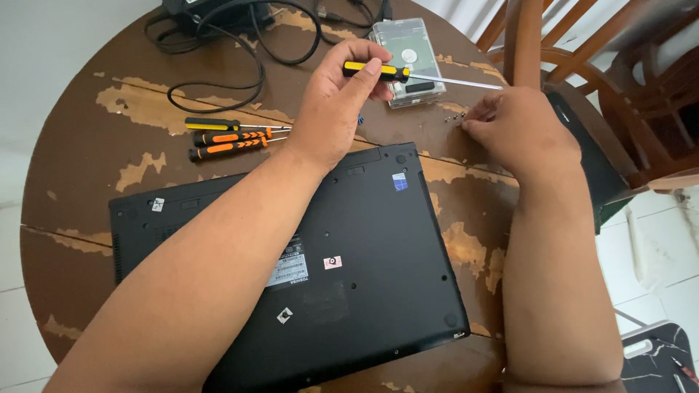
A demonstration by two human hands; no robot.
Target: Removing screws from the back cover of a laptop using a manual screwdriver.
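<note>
A black laptop lies upside down on the worn round wooden table, its underside facing up. My left hand hovers beyond the laptop's far edge and grips a screwdriver with a yellow and black handle, its thin shaft pointing right. My right hand rests on the table at the right, fingertips touching several small screws lying on the wood. Both forearms cross over the laptop and the table's near edge.
Three more screwdrivers with orange or yellow handles lie left of my left hand. A clear-cased hard drive sits at the far side, with black cables beyond. Wooden chairs stand at the right.
</note>
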